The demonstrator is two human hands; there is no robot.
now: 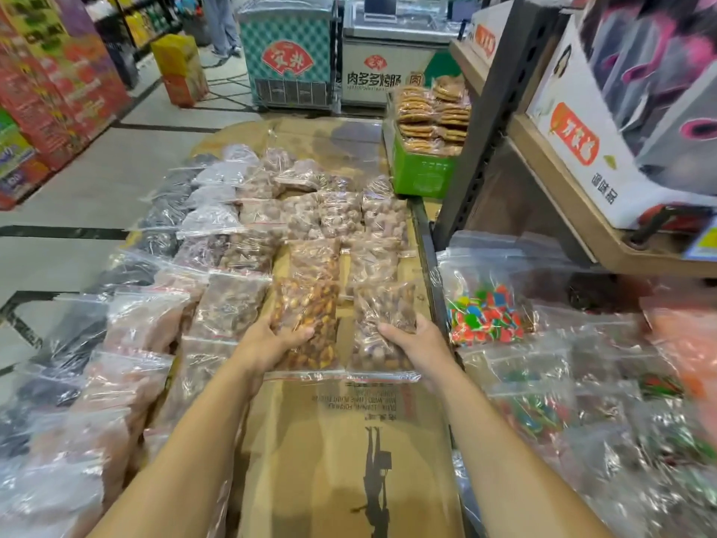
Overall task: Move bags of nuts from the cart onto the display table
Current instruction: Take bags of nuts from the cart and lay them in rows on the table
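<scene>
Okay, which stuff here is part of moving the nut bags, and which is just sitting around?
Part of the job:
left hand, amber nut bag
right hand, paler nut bag
cardboard-covered surface

Just around:
candy bag
stacked biscuits
green box
freezers

A green crate (421, 170) of stacked biscuits (432, 112) fronts two freezers (289, 52).

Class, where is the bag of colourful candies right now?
The bag of colourful candies lies right of centre, just beyond the right hand, beside the cardboard.

2 hands (271, 343) each hold 1 bag of nuts (306, 324); 2 freezers (287, 52) stand behind.
</scene>
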